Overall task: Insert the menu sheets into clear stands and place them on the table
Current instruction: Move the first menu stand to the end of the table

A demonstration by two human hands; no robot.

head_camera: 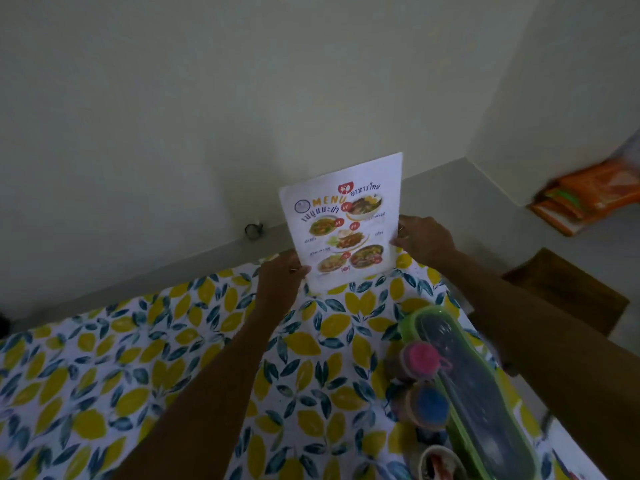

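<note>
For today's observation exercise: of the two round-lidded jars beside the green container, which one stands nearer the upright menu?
The pink-lidded jar; the blue-lidded jar stands farther from the menu, closer to the camera.

Lemon-print table (145,368): green-rimmed case (485,386), perhaps jars (420,362).

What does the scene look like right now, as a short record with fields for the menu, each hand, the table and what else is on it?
menu: printed menu sheet held upright at the table's far edge; whether a clear stand surrounds it cannot be told
left hand: left hand grips the sheet's lower left edge
right hand: right hand grips its right edge
table: lemon-print tablecloth
other items: green-rimmed container at right, with pink-lidded jar and blue-lidded jar beside it
</note>
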